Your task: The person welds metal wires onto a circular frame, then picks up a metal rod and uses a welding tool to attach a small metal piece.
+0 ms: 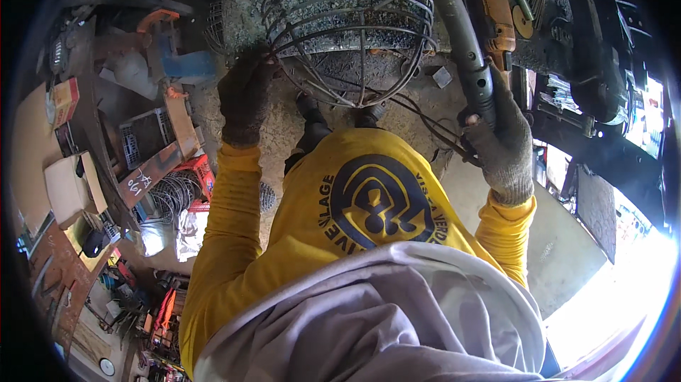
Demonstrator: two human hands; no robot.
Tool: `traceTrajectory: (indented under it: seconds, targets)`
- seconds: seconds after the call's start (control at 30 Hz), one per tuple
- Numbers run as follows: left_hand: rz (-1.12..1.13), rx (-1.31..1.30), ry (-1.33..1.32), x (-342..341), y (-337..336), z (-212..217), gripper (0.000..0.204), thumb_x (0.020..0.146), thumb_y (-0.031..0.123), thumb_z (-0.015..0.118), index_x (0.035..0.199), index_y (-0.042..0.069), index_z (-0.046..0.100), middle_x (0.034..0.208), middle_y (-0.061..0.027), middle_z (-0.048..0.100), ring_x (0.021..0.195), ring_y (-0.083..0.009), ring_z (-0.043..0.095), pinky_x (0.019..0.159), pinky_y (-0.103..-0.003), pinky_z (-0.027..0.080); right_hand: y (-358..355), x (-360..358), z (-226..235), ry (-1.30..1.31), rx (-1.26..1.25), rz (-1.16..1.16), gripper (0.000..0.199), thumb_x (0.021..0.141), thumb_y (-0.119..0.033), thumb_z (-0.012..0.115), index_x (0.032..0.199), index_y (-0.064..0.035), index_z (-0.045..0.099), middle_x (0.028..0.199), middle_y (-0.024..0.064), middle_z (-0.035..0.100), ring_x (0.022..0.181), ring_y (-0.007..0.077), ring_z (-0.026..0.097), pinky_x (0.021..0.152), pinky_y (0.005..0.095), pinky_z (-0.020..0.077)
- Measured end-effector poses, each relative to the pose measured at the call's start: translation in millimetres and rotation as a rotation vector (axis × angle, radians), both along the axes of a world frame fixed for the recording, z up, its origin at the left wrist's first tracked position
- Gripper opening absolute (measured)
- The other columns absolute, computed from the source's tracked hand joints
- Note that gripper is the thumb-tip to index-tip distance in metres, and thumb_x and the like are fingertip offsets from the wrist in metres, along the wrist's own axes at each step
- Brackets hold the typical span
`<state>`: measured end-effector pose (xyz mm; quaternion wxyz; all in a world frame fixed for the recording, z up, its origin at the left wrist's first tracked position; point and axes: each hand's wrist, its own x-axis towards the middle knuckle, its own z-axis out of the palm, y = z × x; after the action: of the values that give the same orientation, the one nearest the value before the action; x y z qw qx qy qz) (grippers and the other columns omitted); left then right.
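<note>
A round cage of bent metal rods point(362, 27) rests at the edge of a dark, gritty worktop point(245, 9), its curved side toward me. My left hand point(245, 95), in a dark work glove, is closed at the cage's left side, with the fingertips against a rod. My right hand point(504, 137), in a grey-brown glove, wraps round the lower end of a long grey power tool point(461, 34) with holes in its body. The tool slants up beside the cage's right side. Its working end is hard to make out. A dark cable point(433, 123) loops below the cage.
An orange power tool point(496, 13) lies right of the grey one, near a small tan disc point(523, 22). A small metal block point(442, 77) sits below the worktop. Leftward are a blue clamp-like piece point(184, 63), a cardboard box point(74, 187), wire coils point(170, 194) and a red crate point(202, 173).
</note>
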<state>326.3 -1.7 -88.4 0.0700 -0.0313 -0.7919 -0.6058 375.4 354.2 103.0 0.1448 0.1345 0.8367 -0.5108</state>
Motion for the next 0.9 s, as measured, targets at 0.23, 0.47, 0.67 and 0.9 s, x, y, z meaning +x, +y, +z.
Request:
traceTrajectory:
  seconds: [0.23, 0.47, 0.67, 0.9]
  targets:
    - [0.047, -0.219, 0.075, 0.3, 4.5, 11.5, 0.024, 0.091, 0.004, 0.066, 0.115, 0.001, 0.068, 0.106, -0.0123, 0.071, 0.095, -0.0179, 0.069, 0.082, -0.032, 0.058, -1.3, 0.0, -6.1, 0.063, 0.074, 0.081, 0.069, 0.086, -0.011, 0.063, 0.150, -0.0033, 0.039, 0.086, 0.0041, 0.064, 0.069, 0.0074, 0.057, 0.062, 0.0248, 0.0499]
    - [0.043, -0.372, 0.135, -0.4, -0.5, 7.8, 0.024, 0.092, 0.010, 0.066, 0.114, 0.002, 0.070, 0.114, -0.0127, 0.071, 0.103, -0.0203, 0.068, 0.091, -0.033, 0.054, -3.0, 0.6, -12.2, 0.103, 0.106, 0.103, 0.069, 0.087, -0.006, 0.062, 0.151, -0.0033, 0.038, 0.083, 0.0026, 0.060, 0.061, 0.0063, 0.054, 0.056, 0.0226, 0.0480]
    - [0.036, -0.300, 0.147, -0.3, 0.2, 4.4, 0.027, 0.090, 0.004, 0.067, 0.116, 0.000, 0.068, 0.110, -0.0129, 0.071, 0.096, -0.0179, 0.070, 0.082, -0.032, 0.058, 0.4, 2.2, -19.1, 0.099, 0.065, 0.116, 0.069, 0.087, -0.006, 0.061, 0.151, -0.0034, 0.038, 0.086, 0.0027, 0.061, 0.065, 0.0059, 0.054, 0.058, 0.0224, 0.0482]
    - [0.045, 0.125, -0.058, 3.3, 2.4, -0.4, 0.026, 0.092, 0.004, 0.066, 0.117, -0.002, 0.067, 0.114, -0.0129, 0.070, 0.097, -0.0181, 0.069, 0.082, -0.032, 0.059, 2.6, 0.1, -18.1, 0.145, 0.155, 0.182, 0.068, 0.087, -0.007, 0.062, 0.151, -0.0041, 0.038, 0.089, 0.0024, 0.063, 0.067, 0.0060, 0.055, 0.060, 0.0226, 0.0486]
